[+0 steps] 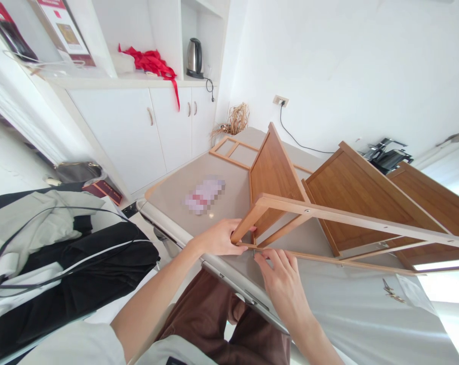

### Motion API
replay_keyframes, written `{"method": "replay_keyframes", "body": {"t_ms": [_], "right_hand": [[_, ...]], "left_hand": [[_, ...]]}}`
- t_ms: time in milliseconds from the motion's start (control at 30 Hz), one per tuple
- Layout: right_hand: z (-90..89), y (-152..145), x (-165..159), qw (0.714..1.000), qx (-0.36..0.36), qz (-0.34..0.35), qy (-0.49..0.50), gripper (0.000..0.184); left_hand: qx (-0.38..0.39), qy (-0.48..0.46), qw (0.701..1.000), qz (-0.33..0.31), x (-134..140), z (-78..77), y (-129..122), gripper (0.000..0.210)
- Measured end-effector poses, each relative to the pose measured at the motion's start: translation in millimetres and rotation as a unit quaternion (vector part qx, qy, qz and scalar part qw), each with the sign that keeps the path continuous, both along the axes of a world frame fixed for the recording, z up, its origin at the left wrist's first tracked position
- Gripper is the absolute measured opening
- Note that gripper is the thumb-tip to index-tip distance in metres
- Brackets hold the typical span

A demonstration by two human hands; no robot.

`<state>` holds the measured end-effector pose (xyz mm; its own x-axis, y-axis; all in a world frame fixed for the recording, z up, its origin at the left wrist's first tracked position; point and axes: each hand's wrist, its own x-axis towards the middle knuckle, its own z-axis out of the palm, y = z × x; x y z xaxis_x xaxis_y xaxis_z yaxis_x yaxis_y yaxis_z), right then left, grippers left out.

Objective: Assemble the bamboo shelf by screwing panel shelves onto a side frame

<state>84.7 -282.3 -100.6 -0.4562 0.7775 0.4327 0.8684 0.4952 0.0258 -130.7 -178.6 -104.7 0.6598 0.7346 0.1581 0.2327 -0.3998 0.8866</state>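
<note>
A wooden shelf rack (351, 215) lies on its side along the table, its several brown panels standing upright. My left hand (222, 237) is closed around the near left corner of its frame, with the thumb along the lower rail. Close beside it, my right hand (280, 268) pinches at the outer face of that lower rail (313, 257). A small greyish thing shows at the fingertips there, too small to name. On the table to the right lie several small metal pieces, apparently screws (392, 292), beside a clear plastic bag (415, 292).
A flat wooden frame (235, 152) lies at the table's far side, near dried stalks (237, 119). A blurred paper (204, 196) is left of the rack. Clothes and cables (62, 248) are piled at left. Behind stands a white cabinet (119, 132) with a kettle (194, 57).
</note>
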Motion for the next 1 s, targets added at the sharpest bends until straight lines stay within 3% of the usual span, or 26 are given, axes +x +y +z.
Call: {"method": "replay_keyframes", "body": {"t_ms": [233,467,700,1000], "right_hand": [[5.7,7,4,0.999,-0.035,0.016,-0.014,0.027],[0.1,4,5,1.000,-0.017,0.015,0.014,0.026],[2.7,0,-4,0.998,-0.015,-0.002,-0.064,0.026],[-15.6,-6,0,0.999,0.015,-0.022,0.031,0.023]], "left_hand": [[0.013,-0.001,1.000,-0.005,1,0.2,1,0.050],[0.010,0.006,1.000,0.000,1,-1.6,1,0.056],[0.002,0.000,1.000,0.002,1,1.3,-1,0.057],[0.007,0.001,1.000,0.003,0,0.6,-1,0.053]]}}
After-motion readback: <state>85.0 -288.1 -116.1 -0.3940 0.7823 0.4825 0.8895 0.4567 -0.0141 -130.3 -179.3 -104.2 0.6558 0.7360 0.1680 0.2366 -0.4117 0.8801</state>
